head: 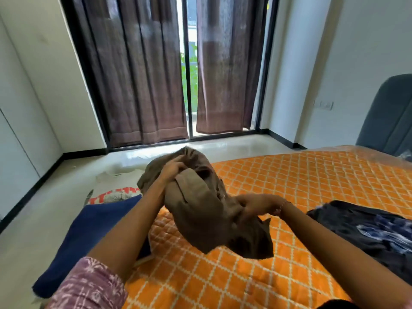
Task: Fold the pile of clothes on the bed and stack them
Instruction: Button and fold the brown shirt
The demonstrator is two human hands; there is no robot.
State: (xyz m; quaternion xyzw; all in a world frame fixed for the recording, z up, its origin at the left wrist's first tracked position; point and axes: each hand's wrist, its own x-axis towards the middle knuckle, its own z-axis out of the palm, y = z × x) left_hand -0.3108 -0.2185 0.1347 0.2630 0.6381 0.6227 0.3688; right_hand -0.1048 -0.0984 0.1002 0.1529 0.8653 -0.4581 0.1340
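1. Both hands hold one brown garment (200, 204), lifted clear of the bed (289, 181).
2. Left hand (172, 169): fingers curled into the far, upper end of the cloth, bunching it.
3. Right hand (256, 206): fingers closed on a fold at the near, lower end; thin bracelet (282, 206) on that wrist.
4. Between the two grips the fabric hangs twisted and crumpled; loose corners droop below the right-hand grip, over the orange quilted cover.
5. Right of the right-hand grip: dark pile of clothes (367, 233) lying on the bed, apart from the garment.
6. Left of the left forearm: navy blue cloth (89, 237) at the bed's edge; beyond it a red-and-white printed item (116, 194), kind not clear.
7. Beyond the left-hand grip: brown curtains (138, 74) over a dark-framed window.
8. Far right: grey upholstered chair back (390, 117).
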